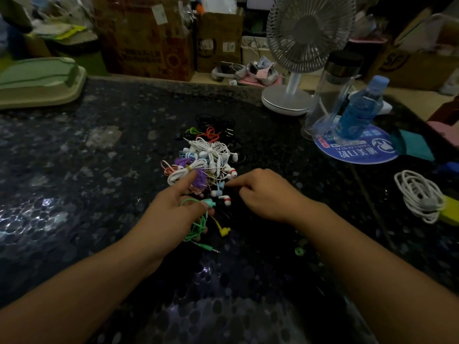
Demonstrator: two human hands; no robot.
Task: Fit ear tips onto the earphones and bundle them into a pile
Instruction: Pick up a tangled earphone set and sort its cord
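Earphones pile (206, 155): many wound-up earphones in white, purple, pink, blue, orange and black, heaped on the dark speckled counter (99, 170), well in front of the fan.
Green earphones (196, 227): mint green cord bunched up at the near edge of the pile, held by the left hand; plug poking out toward the near side.
Left hand (173, 207): fingers curled round the green earphones, pointer finger stretched out and touching a white bundle in the pile.
Right hand (260, 194): just right of the pile, fingers curled in, fingertips pinched together near a small blue earbud; cannot tell if anything is pinched.
White and red earbud (225, 200): loose at the near edge of the pile, between the two hands.
Yellow earbud (224, 230): near side of the pile, just beside the green cord.
Green ear tip (299, 251): small ring lying alone, near side of the pile and off to the right, by the right arm.
Fan (305, 40): white desk fan standing upright, behind the pile and to the right.
Blue water bottle (360, 110): right of the fan, standing on a round blue mat.
Clear bottle (332, 93): dark lid, between the fan and the blue water bottle.
White cable coil (419, 194): far right of the pile, well apart from it.
Green tray (37, 80): far left of the pile, at the back of the counter.
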